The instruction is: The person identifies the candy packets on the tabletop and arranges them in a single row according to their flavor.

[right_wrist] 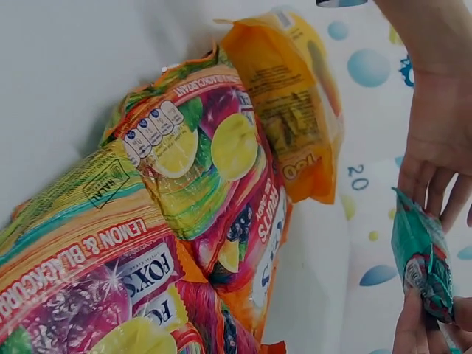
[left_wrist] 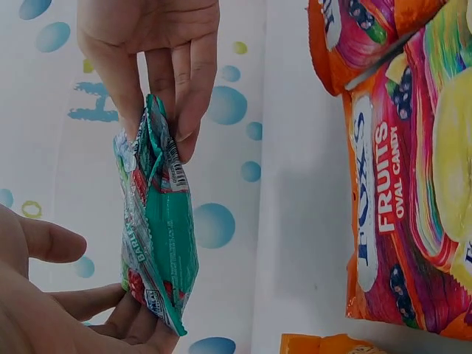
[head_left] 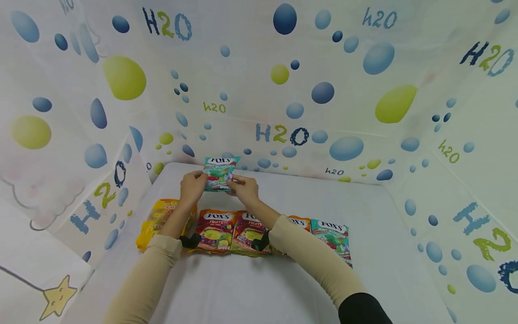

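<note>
A teal FOX'S candy bag (head_left: 219,174) is held up over the back of the table, front toward the head view. My right hand (head_left: 245,188) pinches its right edge; in the left wrist view the right thumb and fingers squeeze the bag (left_wrist: 166,221). At the other edge is my left hand (head_left: 192,186). Its fingers lie fairly straight against the bag, with the thumb (left_wrist: 57,243) apart from it. Below the hands, a red FOX'S fruits candy bag (head_left: 214,227) and a second one (head_left: 247,230) lie side by side.
A yellow bag (head_left: 155,218) lies left of the row, partly behind the left forearm. The right sleeve hides much of an orange-topped bag (head_left: 300,222). At the row's right end lies another teal bag (head_left: 332,236). Patterned sheets (head_left: 243,81) rise around the white table.
</note>
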`<state>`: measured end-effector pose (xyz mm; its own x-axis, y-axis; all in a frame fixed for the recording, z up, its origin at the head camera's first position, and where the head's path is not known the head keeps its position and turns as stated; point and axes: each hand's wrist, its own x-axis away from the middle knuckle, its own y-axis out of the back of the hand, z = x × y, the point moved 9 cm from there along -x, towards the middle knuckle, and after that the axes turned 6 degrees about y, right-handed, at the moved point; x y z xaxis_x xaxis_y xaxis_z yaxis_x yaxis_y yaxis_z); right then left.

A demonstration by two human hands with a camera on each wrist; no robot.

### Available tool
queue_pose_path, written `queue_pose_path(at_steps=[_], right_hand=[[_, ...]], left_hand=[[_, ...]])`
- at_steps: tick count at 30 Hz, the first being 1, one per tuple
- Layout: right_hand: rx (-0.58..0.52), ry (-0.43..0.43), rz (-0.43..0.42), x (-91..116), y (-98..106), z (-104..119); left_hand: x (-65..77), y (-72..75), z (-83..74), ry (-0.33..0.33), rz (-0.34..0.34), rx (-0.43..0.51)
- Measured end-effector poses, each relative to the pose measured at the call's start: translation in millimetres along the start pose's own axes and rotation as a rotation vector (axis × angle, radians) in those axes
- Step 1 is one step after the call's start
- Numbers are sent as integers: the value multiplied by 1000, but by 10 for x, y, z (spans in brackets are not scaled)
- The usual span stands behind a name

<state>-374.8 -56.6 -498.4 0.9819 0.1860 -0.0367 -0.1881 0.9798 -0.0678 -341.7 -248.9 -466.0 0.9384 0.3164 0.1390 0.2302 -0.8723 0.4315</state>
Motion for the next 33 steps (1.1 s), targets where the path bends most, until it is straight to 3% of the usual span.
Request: queue_pose_path(at_steps=[8, 17, 24, 33], right_hand=[[3, 5, -3, 86, 80, 53], [-51, -16, 9, 201, 175, 40], [-94, -28, 2, 264, 283, -17], [-106, -57, -3, 377, 443, -34]], left_hand=[[88, -53, -31, -26, 11, 21], [163, -151, 28, 43, 47, 113], [228, -217, 1, -9, 22, 87], [356, -353, -47, -32, 45, 122]])
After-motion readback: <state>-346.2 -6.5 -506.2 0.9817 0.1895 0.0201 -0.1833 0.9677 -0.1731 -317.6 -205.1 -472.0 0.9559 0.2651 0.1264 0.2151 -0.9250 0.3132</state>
